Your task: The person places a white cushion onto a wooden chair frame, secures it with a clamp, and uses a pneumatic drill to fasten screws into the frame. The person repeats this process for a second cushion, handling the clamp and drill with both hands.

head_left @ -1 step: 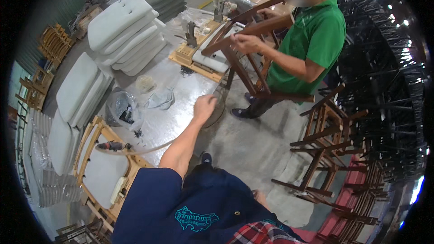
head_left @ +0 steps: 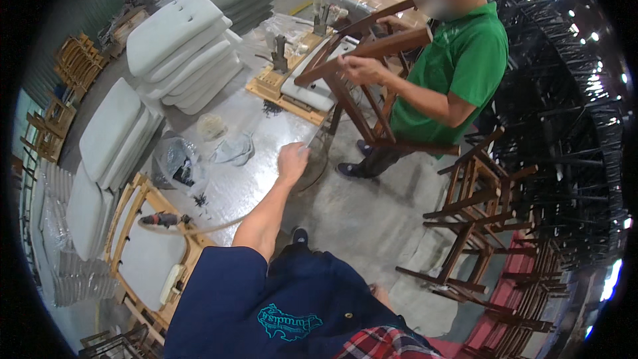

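My left hand (head_left: 292, 159) reaches forward with its fingers curled over the near edge of a metal-topped worktable (head_left: 266, 153). My right hand is out of sight. An air screwdriver (head_left: 159, 219) with a pale hose lies to the left, on a light wooden seat frame (head_left: 143, 259) with a grey pad. Small dark screws (head_left: 199, 199) are scattered on the tabletop near it. Across the table a person in a green shirt (head_left: 465, 60) holds a dark wooden chair frame (head_left: 372, 53) with both hands.
Stacks of pale grey seat cushions (head_left: 179, 40) stand at the table's far left, more of them (head_left: 113, 133) beside it. Plastic bags (head_left: 176, 159) lie on the tabletop. A wooden jig (head_left: 286, 86) carries one cushion. Dark chair frames (head_left: 485, 213) are stacked on the right.
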{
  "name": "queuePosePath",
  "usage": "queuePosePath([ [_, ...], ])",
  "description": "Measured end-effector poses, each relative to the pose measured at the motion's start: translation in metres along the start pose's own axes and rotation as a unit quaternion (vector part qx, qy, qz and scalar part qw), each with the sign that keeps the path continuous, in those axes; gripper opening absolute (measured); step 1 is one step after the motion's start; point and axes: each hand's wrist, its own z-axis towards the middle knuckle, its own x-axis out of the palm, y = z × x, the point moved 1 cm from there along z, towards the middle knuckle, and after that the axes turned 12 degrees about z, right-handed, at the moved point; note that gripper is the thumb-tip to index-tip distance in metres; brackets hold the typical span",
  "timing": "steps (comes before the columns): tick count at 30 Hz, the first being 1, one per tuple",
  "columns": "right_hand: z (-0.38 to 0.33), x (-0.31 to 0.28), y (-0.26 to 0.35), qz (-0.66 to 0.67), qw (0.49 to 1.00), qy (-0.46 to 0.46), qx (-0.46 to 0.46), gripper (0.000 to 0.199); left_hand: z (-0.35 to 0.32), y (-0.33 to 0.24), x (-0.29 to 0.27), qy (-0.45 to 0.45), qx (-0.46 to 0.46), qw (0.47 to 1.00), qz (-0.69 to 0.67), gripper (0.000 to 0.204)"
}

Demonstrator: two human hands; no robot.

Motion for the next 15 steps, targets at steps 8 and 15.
queuePosePath([
  [8, -0.018, -0.051, 0.074, -0.056, 0.997, 0.011, 0.046, 0.04, -0.024, 0.107, 0.053, -0.063, -0.206, 0.963, 0.161, 0.068],
  [15, 0.043, -0.093, 0.109, -0.074, 0.996, 0.046, -0.01, 0.04, -0.054, 0.134, 0.07, -0.049, -0.409, 0.881, 0.234, 0.083],
])
